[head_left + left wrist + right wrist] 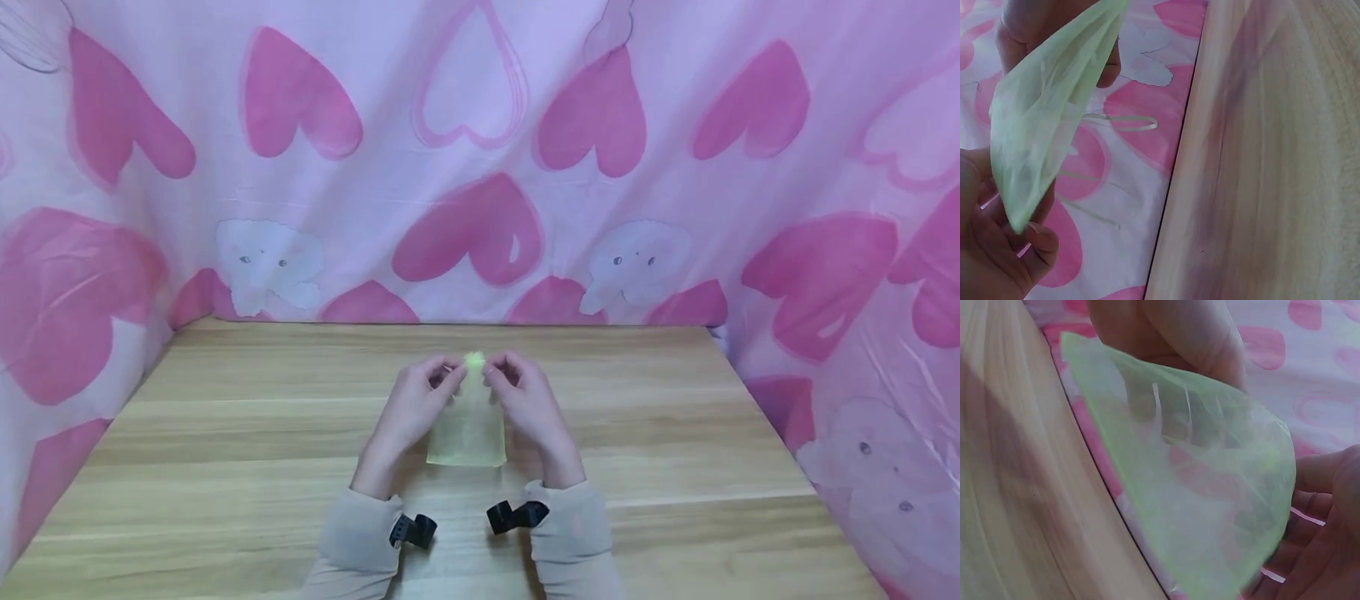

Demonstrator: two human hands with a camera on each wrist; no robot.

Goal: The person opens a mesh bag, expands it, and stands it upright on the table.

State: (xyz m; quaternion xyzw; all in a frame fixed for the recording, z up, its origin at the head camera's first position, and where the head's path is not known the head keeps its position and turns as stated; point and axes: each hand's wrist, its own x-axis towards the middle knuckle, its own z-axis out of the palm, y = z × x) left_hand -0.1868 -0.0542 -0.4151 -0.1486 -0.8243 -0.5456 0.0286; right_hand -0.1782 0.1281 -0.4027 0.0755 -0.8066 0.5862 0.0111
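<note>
Both hands hold a sheer yellow-green drawstring pouch (465,429) by its gathered top, near the middle of the table. At its left side my left hand (414,402) pinches the neck between thumb and fingers. My right hand (528,404) does the same on the opposite side. A small ruffle stands up between the fingertips, and the flat body hangs down toward me. In the left wrist view a thin ribbon loop (1129,122) extends from the pouch. The right wrist view shows fingers through the thin fabric (1229,487). Whether anything is inside cannot be told.
A wood-grain table (247,450) lies under the hands. Behind it and along both sides hangs a pink curtain (375,192) with hearts. Each sleeved wrist carries a small black camera, one on the left (414,531) and one on the right (517,517).
</note>
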